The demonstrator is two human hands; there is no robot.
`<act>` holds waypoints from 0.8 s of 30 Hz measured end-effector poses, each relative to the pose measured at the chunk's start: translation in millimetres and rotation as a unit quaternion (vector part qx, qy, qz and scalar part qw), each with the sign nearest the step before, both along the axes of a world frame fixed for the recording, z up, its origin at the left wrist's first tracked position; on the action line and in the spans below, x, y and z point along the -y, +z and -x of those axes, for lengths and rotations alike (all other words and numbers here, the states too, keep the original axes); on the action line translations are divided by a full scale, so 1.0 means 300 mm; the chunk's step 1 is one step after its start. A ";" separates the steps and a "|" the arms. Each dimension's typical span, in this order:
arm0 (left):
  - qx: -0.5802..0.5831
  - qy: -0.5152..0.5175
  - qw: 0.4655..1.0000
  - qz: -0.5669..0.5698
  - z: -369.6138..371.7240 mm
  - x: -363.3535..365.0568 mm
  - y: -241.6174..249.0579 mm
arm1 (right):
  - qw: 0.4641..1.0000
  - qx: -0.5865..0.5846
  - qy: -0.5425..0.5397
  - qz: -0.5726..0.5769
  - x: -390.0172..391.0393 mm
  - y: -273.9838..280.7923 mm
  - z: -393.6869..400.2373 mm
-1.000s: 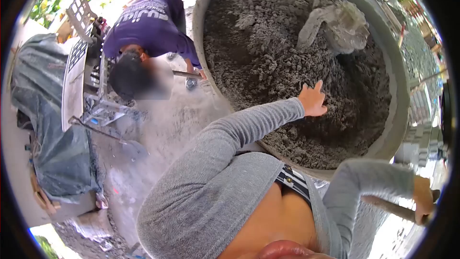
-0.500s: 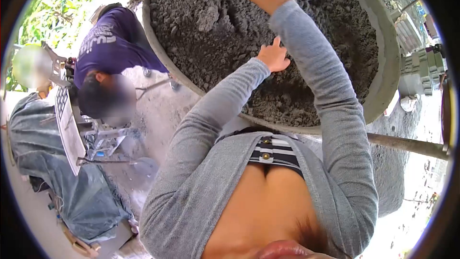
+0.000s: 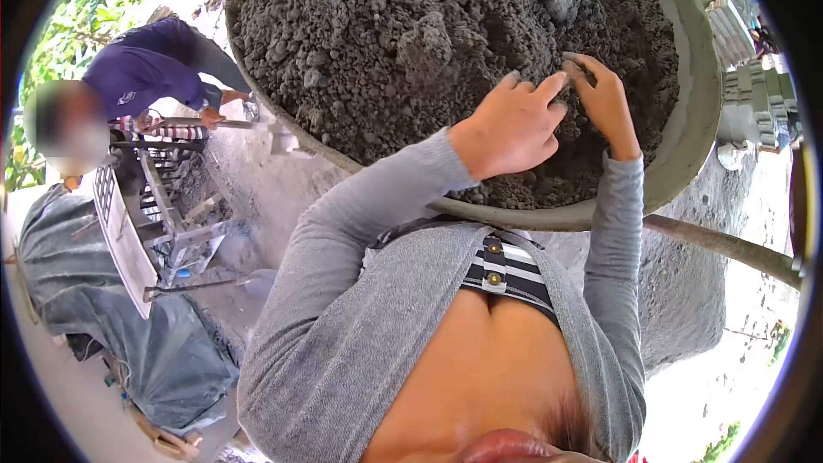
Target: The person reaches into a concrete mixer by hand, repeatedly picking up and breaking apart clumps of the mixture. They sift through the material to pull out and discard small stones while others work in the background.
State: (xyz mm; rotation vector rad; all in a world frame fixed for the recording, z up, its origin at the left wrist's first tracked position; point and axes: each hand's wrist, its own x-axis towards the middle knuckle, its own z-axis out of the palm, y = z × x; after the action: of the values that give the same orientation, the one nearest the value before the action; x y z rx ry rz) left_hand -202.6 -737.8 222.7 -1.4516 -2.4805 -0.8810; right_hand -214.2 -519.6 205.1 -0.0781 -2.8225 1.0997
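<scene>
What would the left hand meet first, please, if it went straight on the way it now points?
The left hand would probably meet the right hand first: it points toward that hand, over the mix. The two look close, perhaps touching, though depth is unclear.

We see a grey, crumbly mix (image 3: 360,43), rough with loose clods and small lumps, spread broadly inside a large round tub (image 3: 696,116). We find it darker toward the lower right. The tub's pale grey rim curves around it, the far edge running out of view.
</scene>
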 end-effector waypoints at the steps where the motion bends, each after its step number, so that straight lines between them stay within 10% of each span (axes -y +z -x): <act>1: -0.008 -0.002 0.999 -0.051 0.000 0.057 0.054 | 1.000 -0.004 0.015 0.024 0.023 0.052 -0.038; 13: -0.044 0.182 0.982 -0.039 0.105 0.421 0.150 | 0.990 -0.051 0.094 -0.096 0.245 0.118 -0.330; 24: 0.041 0.216 0.972 -0.079 0.085 0.449 0.089 | 0.974 -0.111 -0.167 -0.107 0.042 0.124 -0.398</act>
State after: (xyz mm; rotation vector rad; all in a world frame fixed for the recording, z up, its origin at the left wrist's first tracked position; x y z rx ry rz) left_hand -228.1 -872.4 249.4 -0.7935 -2.5639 -1.0278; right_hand -94.9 -532.2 242.2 -0.3709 -2.5812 0.6837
